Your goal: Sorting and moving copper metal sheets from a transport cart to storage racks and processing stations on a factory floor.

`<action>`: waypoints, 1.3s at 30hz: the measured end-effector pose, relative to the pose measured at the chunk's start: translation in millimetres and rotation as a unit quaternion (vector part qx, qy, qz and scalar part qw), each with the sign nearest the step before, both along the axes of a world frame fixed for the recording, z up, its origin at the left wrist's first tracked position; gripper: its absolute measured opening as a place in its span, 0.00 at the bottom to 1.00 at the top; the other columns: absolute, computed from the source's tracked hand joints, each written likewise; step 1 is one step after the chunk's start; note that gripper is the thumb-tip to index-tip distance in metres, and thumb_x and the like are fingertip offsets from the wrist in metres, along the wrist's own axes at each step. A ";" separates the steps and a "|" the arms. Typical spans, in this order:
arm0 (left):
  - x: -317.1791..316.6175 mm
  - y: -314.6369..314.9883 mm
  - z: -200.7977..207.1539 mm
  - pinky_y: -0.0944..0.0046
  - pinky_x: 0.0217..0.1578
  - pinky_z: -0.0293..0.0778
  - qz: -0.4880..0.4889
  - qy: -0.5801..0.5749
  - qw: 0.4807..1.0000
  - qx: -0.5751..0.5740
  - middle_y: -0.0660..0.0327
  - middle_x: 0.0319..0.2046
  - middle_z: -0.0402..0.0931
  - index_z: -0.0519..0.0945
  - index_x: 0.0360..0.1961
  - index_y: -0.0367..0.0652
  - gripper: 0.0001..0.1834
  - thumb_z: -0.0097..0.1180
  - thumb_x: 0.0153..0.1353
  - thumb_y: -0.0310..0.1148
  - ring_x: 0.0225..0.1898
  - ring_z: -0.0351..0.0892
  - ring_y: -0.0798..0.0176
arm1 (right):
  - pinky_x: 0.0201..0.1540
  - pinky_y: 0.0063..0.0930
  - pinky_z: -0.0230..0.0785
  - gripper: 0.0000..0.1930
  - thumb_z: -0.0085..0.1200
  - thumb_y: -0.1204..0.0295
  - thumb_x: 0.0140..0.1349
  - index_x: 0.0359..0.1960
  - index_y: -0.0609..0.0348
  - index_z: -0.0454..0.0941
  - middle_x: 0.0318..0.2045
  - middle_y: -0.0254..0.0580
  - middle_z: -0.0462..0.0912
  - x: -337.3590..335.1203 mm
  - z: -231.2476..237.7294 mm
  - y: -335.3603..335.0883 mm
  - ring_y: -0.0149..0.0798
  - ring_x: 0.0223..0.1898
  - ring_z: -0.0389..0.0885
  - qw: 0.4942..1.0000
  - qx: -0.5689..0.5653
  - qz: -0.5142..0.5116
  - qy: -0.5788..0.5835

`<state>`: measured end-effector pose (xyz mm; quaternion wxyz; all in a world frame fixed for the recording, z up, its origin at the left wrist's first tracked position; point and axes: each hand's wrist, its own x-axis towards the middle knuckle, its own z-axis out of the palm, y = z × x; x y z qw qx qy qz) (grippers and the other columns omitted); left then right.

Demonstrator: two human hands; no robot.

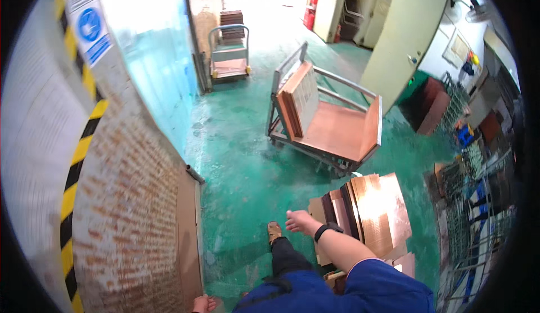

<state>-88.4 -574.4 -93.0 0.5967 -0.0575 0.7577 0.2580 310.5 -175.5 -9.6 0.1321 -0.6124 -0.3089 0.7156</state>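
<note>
My right hand [302, 223] hangs in front of my body with its fingers loosely curled and nothing in it. A dark band circles that wrist. Just right of this hand stands a row of copper-coloured and brown flat panels [368, 211] on the floor, with a bright glare on some of them; the hand looks apart from them. My left hand [206, 304] is low at the bottom edge, its fingers curled and nothing seen in them. Nearest to it is a brown board [188, 240] along the rust-streaked wall.
Ahead stands a metal-framed cart [340, 127] with several panels leaning at its left end. Farther off are a small push trolley [229, 59], red fire extinguishers [310, 10] and an open door [405, 37]. Wire racks [472, 234] line the right side. The floor [236, 161] is green.
</note>
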 end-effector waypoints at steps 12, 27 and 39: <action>77.6 432.6 48.7 0.63 0.29 0.79 -0.072 -0.007 0.993 0.097 0.54 0.35 0.78 0.71 0.49 0.36 0.17 0.49 0.68 0.39 0.32 0.82 0.58 | 0.26 0.30 0.73 0.18 0.47 0.54 0.68 0.40 0.59 0.72 0.29 0.41 0.80 157.0 37.9 319.4 0.38 0.27 0.81 0.958 0.056 -0.276 0.057; 129.9 848.9 30.0 0.66 0.27 0.78 -0.198 -0.055 0.973 0.102 0.56 0.31 0.78 0.74 0.46 0.34 0.15 0.49 0.66 0.36 0.28 0.80 0.63 | 0.31 0.28 0.70 0.16 0.47 0.53 0.68 0.38 0.52 0.72 0.29 0.35 0.80 184.2 78.8 720.1 0.34 0.31 0.81 0.925 0.157 -0.334 0.091; 243.6 1002.5 33.9 0.67 0.31 0.79 -0.095 -0.091 0.990 0.060 0.57 0.33 0.80 0.73 0.47 0.35 0.15 0.52 0.67 0.37 0.32 0.83 0.63 | 0.34 0.25 0.62 0.16 0.52 0.55 0.66 0.43 0.54 0.75 0.33 0.28 0.76 186.9 -39.4 1008.5 0.26 0.33 0.71 0.945 0.224 -0.235 -0.047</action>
